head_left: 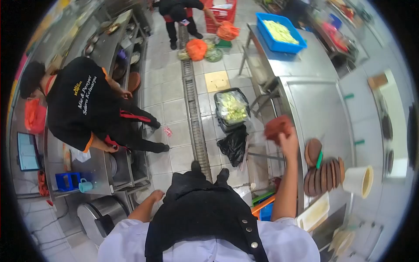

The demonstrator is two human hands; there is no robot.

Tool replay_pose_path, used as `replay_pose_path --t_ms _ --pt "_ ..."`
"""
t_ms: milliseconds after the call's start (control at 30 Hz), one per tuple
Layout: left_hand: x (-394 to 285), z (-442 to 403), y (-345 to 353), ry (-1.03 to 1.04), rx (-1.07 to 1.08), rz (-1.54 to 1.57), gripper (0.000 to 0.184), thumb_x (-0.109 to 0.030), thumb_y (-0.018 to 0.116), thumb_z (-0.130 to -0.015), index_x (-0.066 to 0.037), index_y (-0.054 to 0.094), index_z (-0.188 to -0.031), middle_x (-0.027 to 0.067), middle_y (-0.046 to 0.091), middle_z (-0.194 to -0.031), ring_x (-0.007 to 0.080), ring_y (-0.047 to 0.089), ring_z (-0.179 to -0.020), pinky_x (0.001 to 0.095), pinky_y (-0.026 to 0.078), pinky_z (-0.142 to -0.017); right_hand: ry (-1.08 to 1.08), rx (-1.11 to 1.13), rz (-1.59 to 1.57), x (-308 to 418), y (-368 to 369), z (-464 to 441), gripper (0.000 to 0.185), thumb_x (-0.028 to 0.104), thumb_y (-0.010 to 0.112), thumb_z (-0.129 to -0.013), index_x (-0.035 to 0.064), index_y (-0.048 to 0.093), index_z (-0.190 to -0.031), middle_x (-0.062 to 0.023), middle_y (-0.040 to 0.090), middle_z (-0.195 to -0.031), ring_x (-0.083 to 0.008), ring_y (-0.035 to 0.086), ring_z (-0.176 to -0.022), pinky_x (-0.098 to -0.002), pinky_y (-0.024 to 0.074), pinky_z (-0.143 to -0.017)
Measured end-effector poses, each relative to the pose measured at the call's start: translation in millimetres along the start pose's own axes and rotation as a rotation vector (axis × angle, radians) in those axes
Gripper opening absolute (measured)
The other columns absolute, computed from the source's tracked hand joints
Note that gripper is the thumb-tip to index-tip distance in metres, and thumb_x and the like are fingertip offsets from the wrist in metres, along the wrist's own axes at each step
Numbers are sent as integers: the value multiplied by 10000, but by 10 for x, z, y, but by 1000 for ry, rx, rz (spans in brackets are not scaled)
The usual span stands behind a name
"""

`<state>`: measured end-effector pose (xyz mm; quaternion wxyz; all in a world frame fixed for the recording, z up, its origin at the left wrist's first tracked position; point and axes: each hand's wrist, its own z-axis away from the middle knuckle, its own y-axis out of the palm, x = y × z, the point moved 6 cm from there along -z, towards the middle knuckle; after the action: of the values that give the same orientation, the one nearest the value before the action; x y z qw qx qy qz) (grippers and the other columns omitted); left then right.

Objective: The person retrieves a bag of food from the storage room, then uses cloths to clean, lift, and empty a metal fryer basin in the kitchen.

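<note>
My right hand is raised beside the steel counter, with its fingers closed on a reddish-brown cloth. The cloth is blurred by motion, so its exact shape is unclear. My left hand hangs low at my left side, near the steel shelving, and nothing shows in it. Its fingers are too small and blurred to read. Past the cloth, stacked dark brown round pieces lie on the counter, with a green-handled tool among them.
A drain channel runs along the tiled floor. On the floor stand a black crate of chopped greens and a black plastic bag. A blue tub rests on the far table. One co-worker is at the left, another ahead.
</note>
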<state>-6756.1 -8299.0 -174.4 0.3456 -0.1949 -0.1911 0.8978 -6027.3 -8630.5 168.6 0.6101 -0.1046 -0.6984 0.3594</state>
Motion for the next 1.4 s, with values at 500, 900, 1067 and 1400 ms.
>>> replay_pose_path --t_ms 500,900,1067,1400 --pt "1192 -1425 -1439 -280 -102 561 488 -400 704 -822 -64 764 -1171 230 668 -1283 399 643 -1208 462 502 -1056 -324 -179 903 684 1781 -3050 436 139 724 -816 54 700 -1243 -223 714 -1145 -397 668 -1083 -480 518 -957" --pt "2350 -3025 -4822 -167 -33 23 379 -348 700 -800 -76 811 -1040 161 757 -1166 406 717 -1063 485 565 -941 320 1348 599 -832 4847 -1502 451 368 641 -913 109 686 -1279 -184 677 -1294 -342 647 -1144 -443 513 -983" --pt "2147 -2535 -5340 -2 -227 -342 270 -223 584 -881 -78 807 -929 151 773 -1033 314 750 -970 487 597 -740 -248 1737 744 -1280 5186 -2813 518 338 690 -818 117 682 -1286 -158 657 -1356 -348 631 -1215 -469 506 -1026" --pt "1891 -2682 -6701 -227 -131 185 298 -249 562 -961 -36 770 -975 138 754 -993 290 714 -873 394 560 -781 136 554 -273 1863 5141 -6335 361 271 560 -1058 -11 651 -1265 -99 730 -1053 -161 673 -962 -333 532 -906"
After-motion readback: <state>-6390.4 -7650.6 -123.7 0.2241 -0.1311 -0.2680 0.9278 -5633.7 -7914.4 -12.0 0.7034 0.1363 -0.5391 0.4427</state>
